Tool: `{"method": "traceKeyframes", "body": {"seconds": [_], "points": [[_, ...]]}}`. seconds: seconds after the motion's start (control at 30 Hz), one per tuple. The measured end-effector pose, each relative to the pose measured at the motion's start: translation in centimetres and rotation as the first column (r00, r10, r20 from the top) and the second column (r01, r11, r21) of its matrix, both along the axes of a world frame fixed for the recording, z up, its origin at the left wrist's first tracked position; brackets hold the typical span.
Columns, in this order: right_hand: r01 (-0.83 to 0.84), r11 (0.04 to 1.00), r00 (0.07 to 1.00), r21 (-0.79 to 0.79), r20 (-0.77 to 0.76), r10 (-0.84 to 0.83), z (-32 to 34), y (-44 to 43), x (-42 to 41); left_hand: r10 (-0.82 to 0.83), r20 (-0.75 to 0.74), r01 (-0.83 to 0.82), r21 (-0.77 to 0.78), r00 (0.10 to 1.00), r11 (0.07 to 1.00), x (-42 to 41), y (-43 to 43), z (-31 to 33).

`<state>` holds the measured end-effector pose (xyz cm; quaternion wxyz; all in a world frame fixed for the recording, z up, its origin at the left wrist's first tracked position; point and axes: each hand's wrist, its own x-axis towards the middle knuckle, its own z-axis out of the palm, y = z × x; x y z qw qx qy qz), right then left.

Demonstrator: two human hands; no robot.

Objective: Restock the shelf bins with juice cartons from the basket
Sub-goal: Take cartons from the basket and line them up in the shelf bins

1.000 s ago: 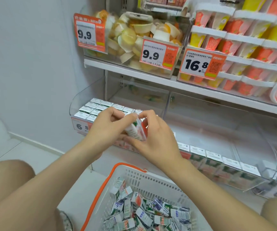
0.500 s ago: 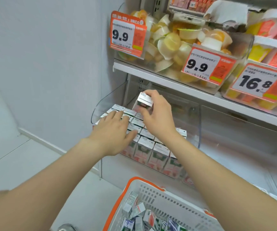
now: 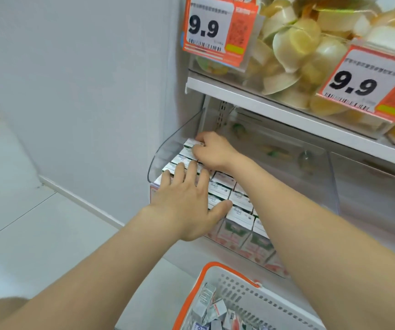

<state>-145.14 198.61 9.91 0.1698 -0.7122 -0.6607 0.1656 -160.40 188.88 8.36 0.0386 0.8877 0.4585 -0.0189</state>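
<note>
Two orange-and-white price tags hang on the front of the upper bin [image 3: 254,70]. The left tag [image 3: 212,29] reads 9.9 in bold black digits above a barcode. The right tag [image 3: 364,83] also reads 9.9 over a barcode. The small print above each number is too blurred to read, as is the print on the cartons [image 3: 222,181] in the lower bin.

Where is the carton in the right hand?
Head view, near centre: the carton is at the back-left corner of the clear bin, gripped by the right hand.
</note>
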Motion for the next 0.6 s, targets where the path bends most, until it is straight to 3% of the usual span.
{"method": "traceKeyframes", "body": {"seconds": [0.13, 0.37, 0.5, 0.6], "points": [[-0.048, 0.996, 0.997, -0.069, 0.060, 0.052, 0.0, -0.9, 0.6, 0.018, -0.039, -0.018, 0.001, 0.999, 1.000, 0.0, -0.5, 0.5], [0.024, 0.948, 0.999, 0.317, -0.035, -0.013, 0.8, -8.7, 0.8, 0.063, -0.029, -0.059, 0.147, 0.998, 0.987, 0.2, -3.3, 2.4], [0.062, 0.868, 0.995, 0.492, -0.103, -0.012, 0.6, -16.5, 0.7, -0.003, 0.189, -0.040, 0.223, 0.982, 0.974, 0.6, -6.7, 2.9], [0.055, 0.828, 0.995, 0.557, -0.095, -0.002, 0.5, -22.6, 0.9, -0.059, 0.333, 0.045, 0.049, 0.941, 0.998, 0.8, -9.7, 2.9]]}}
